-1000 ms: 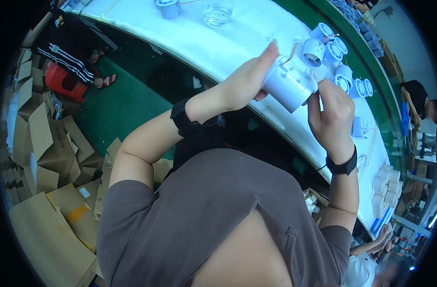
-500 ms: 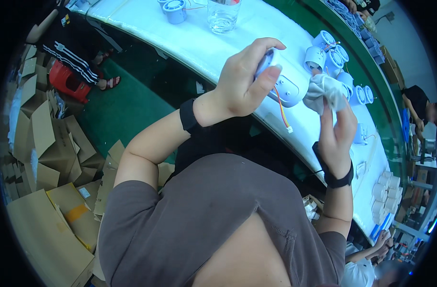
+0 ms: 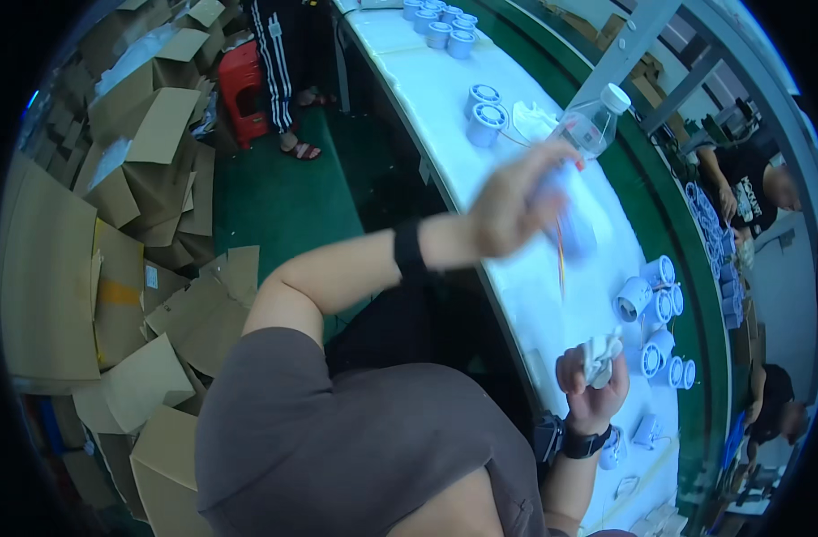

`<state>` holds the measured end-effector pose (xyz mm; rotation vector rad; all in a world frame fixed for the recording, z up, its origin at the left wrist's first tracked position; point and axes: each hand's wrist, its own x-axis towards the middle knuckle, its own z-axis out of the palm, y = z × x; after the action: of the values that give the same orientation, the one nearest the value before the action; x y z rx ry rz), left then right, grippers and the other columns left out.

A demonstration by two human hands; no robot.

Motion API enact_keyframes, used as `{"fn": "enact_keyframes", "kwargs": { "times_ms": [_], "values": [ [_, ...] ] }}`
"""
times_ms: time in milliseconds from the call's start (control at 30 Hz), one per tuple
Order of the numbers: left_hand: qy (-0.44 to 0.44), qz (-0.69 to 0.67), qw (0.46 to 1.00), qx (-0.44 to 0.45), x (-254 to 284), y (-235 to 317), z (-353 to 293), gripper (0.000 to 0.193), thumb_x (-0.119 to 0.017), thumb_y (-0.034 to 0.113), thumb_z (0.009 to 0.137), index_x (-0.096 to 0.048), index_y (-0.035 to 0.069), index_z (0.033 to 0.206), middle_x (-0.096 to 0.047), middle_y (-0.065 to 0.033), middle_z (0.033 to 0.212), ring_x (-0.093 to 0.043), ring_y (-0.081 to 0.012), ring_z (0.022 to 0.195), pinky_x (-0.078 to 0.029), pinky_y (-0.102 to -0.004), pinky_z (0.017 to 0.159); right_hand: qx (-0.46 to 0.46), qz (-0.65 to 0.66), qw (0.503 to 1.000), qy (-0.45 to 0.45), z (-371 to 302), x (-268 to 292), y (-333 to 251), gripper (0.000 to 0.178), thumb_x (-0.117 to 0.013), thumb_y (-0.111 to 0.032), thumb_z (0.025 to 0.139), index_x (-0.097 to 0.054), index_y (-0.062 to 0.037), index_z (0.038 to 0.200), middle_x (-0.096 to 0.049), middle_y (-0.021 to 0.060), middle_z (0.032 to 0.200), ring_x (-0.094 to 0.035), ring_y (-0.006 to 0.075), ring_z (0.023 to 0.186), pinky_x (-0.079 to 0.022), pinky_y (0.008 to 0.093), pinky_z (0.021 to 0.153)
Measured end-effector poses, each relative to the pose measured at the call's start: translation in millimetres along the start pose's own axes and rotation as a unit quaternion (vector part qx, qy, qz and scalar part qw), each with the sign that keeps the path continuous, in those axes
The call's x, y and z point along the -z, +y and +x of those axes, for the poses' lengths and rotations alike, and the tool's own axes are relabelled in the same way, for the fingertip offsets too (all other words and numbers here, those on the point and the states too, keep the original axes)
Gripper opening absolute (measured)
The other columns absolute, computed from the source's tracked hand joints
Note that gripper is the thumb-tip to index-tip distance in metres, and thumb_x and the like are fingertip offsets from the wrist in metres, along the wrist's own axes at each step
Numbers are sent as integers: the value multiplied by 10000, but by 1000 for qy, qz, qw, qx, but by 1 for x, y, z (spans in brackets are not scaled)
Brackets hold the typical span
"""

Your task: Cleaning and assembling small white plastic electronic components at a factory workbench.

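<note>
Here I see my left hand (image 3: 516, 201) raised over the white workbench (image 3: 445, 98), fingers curled round a small white cylindrical fan unit (image 3: 572, 224) with thin coloured wires (image 3: 561, 259) trailing from it; motion blur hides the exact grip. At about five o'clock from it, my right hand (image 3: 592, 385) is closed on a crumpled white cloth (image 3: 599, 358), held low near the bench edge, probably so it stays ready for wiping. More white fan units (image 3: 652, 300) cluster at three o'clock of that hand, within easy reach. A clear plastic bottle (image 3: 592, 125) stands at one o'clock of the lifted unit. Flattened cardboard boxes (image 3: 86, 224) cover the floor on the left.
</note>
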<state>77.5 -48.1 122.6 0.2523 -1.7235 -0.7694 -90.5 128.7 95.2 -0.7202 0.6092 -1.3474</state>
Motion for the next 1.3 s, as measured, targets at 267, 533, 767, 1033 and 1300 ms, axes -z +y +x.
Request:
{"fn": "enact_keyframes", "kwargs": {
  "times_ms": [267,533,767,1033,1300],
  "values": [
    [98,424,896,90,84,-147,103,495,-519,450,734,-507,62,1041,-570,-156,877,-559,-259,818,-450,-315,666,108,66,952,278,-17,36,25,347,-253,-278,879,-450,-3,803,-412,78,570,-361,158,494,-292,262,467],
    [-137,536,803,223,41,-240,147,517,-528,506,666,-517,177,1064,-532,-138,1030,-523,-281,919,-428,-359,760,135,-37,943,301,-16,44,41,379,-256,-309,886,-462,3,824,-449,89,592,-407,176,534,-328,265,523],
    [-133,504,827,210,39,-257,133,503,-521,466,695,-526,95,1035,-546,-155,993,-520,-309,914,-425,-371,765,124,-45,945,299,-18,43,41,380,-247,-299,889,-470,5,844,-464,107,612,-425,183,552,-339,275,541],
    [-107,163,981,3,0,-99,50,234,-551,254,764,-562,40,859,-562,-74,708,-536,-149,627,-408,-249,532,145,25,934,326,-15,38,33,392,-250,-308,883,-472,14,893,-491,124,658,-448,196,585,-354,288,568],
    [-412,-105,832,357,-154,-35,20,600,-503,445,759,-360,-6,1128,-538,-101,803,-524,-145,662,-416,-224,534,121,-66,955,264,-17,48,33,262,-348,-177,863,-487,44,850,-541,118,719,-509,164,620,-424,271,593]
  ]
}}
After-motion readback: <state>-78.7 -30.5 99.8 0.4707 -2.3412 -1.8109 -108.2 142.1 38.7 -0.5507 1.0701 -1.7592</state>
